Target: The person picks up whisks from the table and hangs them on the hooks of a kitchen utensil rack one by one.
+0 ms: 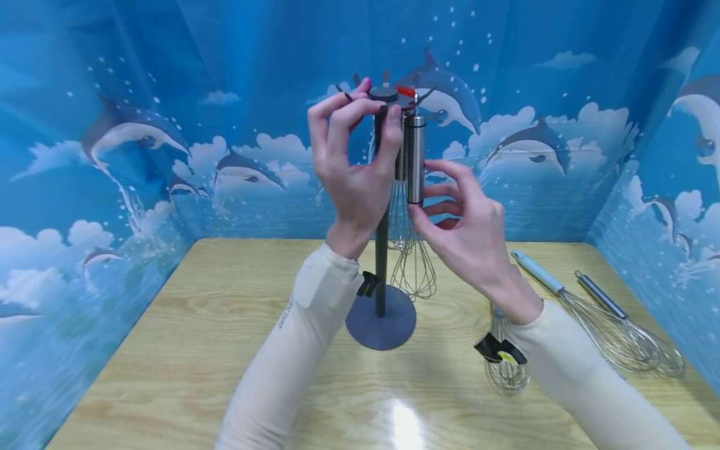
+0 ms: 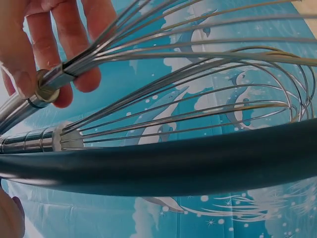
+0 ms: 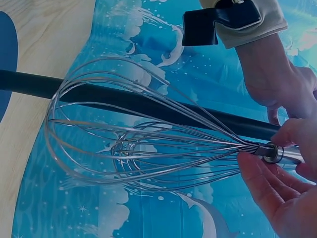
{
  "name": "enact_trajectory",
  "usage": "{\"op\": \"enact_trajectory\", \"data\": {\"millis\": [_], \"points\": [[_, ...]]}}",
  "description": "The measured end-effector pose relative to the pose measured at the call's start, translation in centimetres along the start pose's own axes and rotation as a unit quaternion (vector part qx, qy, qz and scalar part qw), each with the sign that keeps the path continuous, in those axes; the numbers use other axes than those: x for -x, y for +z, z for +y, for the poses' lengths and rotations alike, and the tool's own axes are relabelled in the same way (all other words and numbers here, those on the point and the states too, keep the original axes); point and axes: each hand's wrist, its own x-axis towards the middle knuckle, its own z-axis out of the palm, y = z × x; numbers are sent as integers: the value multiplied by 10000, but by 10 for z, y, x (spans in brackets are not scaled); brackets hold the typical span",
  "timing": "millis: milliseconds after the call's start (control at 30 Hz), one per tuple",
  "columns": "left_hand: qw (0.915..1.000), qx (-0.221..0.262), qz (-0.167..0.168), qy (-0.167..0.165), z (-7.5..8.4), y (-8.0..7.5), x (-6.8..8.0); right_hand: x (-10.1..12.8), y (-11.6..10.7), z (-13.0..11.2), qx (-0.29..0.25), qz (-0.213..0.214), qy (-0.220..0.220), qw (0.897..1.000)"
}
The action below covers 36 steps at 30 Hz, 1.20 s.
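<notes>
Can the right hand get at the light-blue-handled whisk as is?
Probably not yet: the right hand is holding a steel-handled whisk at the black stand. Once free, likely yes; the light-blue handle lies uncovered on the table.

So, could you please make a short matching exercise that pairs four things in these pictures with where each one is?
1. Dark stand with a round base
2. Wire whisk with a pale-blue handle
3. Left hand
4. Right hand

A. at a cylindrical steel whisk handle
B. at the stand's top
C. standing upright on the wood-grain table
D. lying at the table's right side

Pairs: 1-C, 2-D, 3-B, 4-A
</notes>
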Motion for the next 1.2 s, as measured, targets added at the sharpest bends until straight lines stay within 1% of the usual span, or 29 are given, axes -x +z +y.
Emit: {"op": "enact_trajectory", "data": {"millis": [233,400,567,667,767,833,900,967,1000,1067,1200], "points": [[10000,-25,-21,38,-1,0,0,2,-3,2,18,20,90,10000],[9999,-127,-2,87,-1,-2,-1,5,-11,2,121,23,92,9999],[9999,-143,7,48,0,-3,-2,2,-25,8,634,10,-8,9980],[9999,-142,34,18,1,-3,-2,-3,-33,15,950,-86,54,9954],[9998,-170,42,23,3,-3,-2,-7,-41,26,1285,-299,194,9911],[9998,-178,41,34,4,-2,-2,-8,-45,36,1552,-551,310,9859],[9998,-189,25,64,4,-1,-1,-6,-49,47,1848,-891,429,9778],[9997,-208,17,105,5,0,-1,-3,-53,59,2154,-1338,624,9653],[9997,-215,6,127,5,1,0,-1,-55,65,2294,-1591,733,9575],[9996,-231,8,186,6,2,0,4,-59,79,2552,-2133,965,9381],[9992,-285,43,261,7,3,2,19,-64,108,2886,-3196,1464,8906]]}}
